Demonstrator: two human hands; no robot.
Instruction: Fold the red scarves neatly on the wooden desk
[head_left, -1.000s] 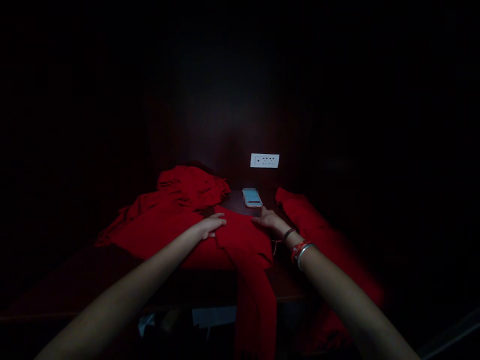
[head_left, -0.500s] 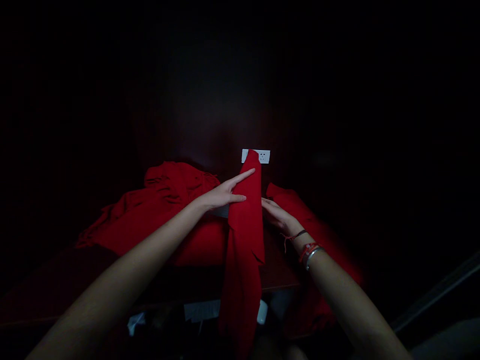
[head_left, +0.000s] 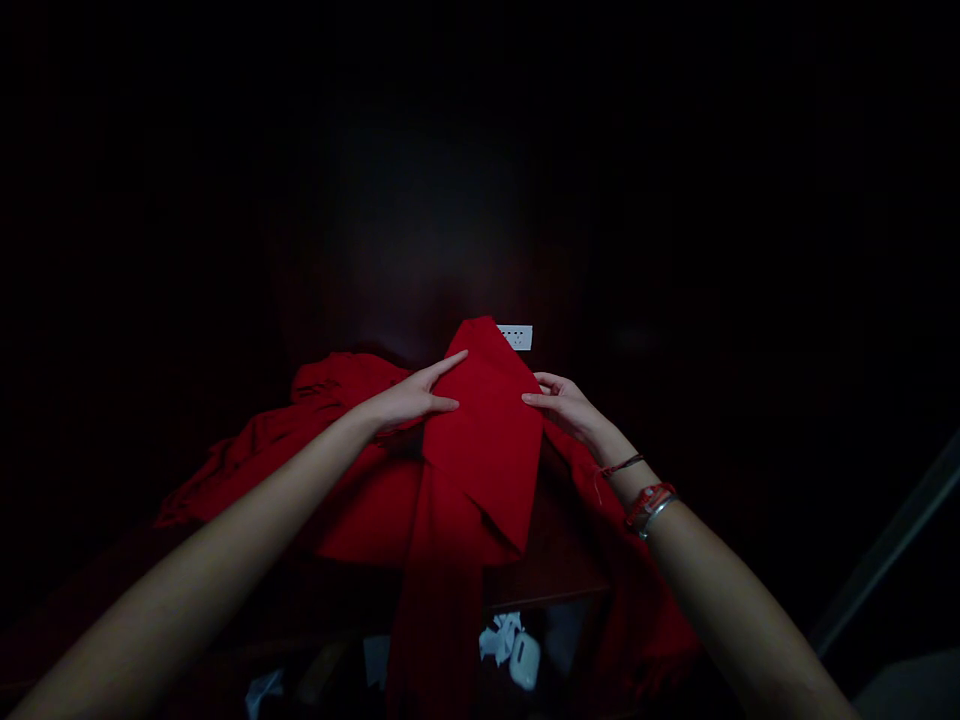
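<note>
A folded red scarf (head_left: 487, 430) is held up in front of me, its long tail hanging down past the table edge. My left hand (head_left: 411, 396) grips its left side, thumb and index finger lying on the front face, other fingers hidden. On the right edge, my right hand (head_left: 564, 402) pinches the cloth, with the thumb in front and fingers behind. More red scarves with fringes (head_left: 277, 430) lie heaped on the table to the left. Another red scarf (head_left: 645, 610) hangs down at the right, partly behind my forearm.
Behind the scarf, a white wall socket (head_left: 517, 337) is partly covered. The dark table's front edge (head_left: 555, 592) runs below my hands. Beneath it are white scraps (head_left: 501, 638) and a white rounded object (head_left: 524, 661). Most surroundings are very dark.
Both hands have lifted the folded scarf off the table. It first turned narrow side toward me, and now its broad face shows. The phone seen earlier is hidden from view.
</note>
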